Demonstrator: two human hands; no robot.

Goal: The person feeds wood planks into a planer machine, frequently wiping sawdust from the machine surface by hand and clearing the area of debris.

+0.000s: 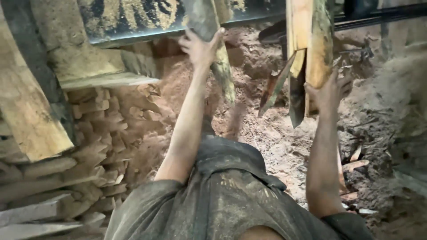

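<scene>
A stack of split wood offcuts [95, 146] is seen piled at the left, the pieces laid roughly flat on one another. A thick pale timber block [31, 115] is leaned over the stack's upper left. Above it, a dark metal beam [133, 20] dusted with yellow sawdust is run across the top. The ground is covered by reddish sawdust [262, 133]. Scattered bark and wood scraps [356, 164] are strewn at the lower right, beside a greyish dust heap [400, 93].
</scene>
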